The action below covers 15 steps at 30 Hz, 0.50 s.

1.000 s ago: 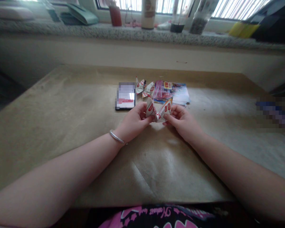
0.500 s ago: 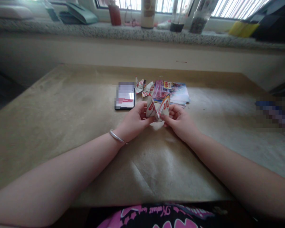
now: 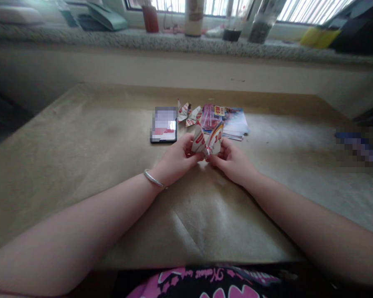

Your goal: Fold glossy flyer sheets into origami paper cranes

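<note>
A folded piece of printed paper point(image 3: 207, 142), white with red marks, is pinched between both my hands above the brown table point(image 3: 81, 157). My left hand point(image 3: 174, 159), with a silver bangle on the wrist, grips its left flap. My right hand point(image 3: 233, 161) grips its right flap, fingers closed. The two flaps stand up close together. Just behind lie two small folded paper shapes point(image 3: 189, 114) and a stack of colourful leaflets point(image 3: 228, 122).
A phone point(image 3: 163, 125) lies screen-up left of the paper shapes. A stone window ledge point(image 3: 174, 41) at the back holds jars, a bottle and boxes. A blurred blue object point(image 3: 360, 151) lies at the table's right edge.
My hands have drawn closer together, bringing the two flaps of the folded paper nearly against each other. The paper now stands narrower and more upright.
</note>
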Tool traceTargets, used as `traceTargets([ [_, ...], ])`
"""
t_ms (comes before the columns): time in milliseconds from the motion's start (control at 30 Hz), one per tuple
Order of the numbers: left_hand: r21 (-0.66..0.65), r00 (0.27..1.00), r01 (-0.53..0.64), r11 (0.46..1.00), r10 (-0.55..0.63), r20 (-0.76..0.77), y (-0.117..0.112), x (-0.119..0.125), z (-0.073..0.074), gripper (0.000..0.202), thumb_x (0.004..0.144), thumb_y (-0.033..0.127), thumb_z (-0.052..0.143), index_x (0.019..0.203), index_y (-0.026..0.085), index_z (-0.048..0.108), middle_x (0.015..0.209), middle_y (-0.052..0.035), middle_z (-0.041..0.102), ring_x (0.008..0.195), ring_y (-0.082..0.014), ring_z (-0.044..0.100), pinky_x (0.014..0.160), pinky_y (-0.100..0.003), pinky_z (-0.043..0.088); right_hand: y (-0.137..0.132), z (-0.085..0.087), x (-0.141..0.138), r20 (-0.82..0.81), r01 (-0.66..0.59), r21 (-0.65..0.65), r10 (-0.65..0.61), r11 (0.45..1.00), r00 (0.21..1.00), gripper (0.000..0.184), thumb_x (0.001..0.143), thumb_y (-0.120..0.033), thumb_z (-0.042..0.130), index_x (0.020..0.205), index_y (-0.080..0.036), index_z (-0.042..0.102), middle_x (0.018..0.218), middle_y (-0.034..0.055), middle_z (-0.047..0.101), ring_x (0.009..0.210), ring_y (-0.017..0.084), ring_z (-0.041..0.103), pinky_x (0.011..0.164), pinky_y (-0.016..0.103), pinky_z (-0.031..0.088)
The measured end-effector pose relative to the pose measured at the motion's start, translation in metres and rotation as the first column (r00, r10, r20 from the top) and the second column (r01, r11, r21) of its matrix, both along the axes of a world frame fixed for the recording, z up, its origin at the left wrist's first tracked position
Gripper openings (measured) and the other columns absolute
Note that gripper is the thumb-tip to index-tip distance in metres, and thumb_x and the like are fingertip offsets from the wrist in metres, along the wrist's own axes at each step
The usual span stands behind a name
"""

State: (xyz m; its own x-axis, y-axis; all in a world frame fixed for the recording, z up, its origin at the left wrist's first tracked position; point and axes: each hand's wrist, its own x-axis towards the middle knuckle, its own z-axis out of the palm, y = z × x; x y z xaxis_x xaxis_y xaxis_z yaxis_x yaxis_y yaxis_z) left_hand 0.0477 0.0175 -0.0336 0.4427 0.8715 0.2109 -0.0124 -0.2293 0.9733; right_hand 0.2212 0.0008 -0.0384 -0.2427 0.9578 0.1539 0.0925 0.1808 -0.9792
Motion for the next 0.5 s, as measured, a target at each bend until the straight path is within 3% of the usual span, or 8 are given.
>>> traceTargets([
  [233,0.135,0.988,-0.016,0.991,0.036,-0.149,-0.0008,-0.0009,-0.0014,0.025,0.079,0.010,0.061,0.101,0.018,0.051,0.090,-0.0014,0.064,0.082,-0.0131,0.064,0.075,-0.024,0.052,0.0024,-0.0045,0.0011,0.054,-0.035,0.070,0.031,0.997,0.998,0.031,0.074,-0.023,0.066,0.101,-0.024,0.050,0.097,0.0020,0.065,0.084,0.017,0.063,0.075,0.033,0.052],
  [500,0.158,0.983,-0.034,0.987,0.062,-0.174,-0.0004,0.0006,-0.0038,0.027,0.079,0.008,0.060,0.102,0.017,0.050,0.092,-0.0027,0.065,0.084,-0.0149,0.065,0.075,-0.027,0.054,0.0041,-0.0069,0.0010,0.113,-0.045,0.079,0.036,0.996,0.993,0.032,0.073,-0.019,0.061,0.103,-0.023,0.048,0.085,-0.0008,0.063,0.074,0.015,0.062,0.063,0.028,0.051],
])
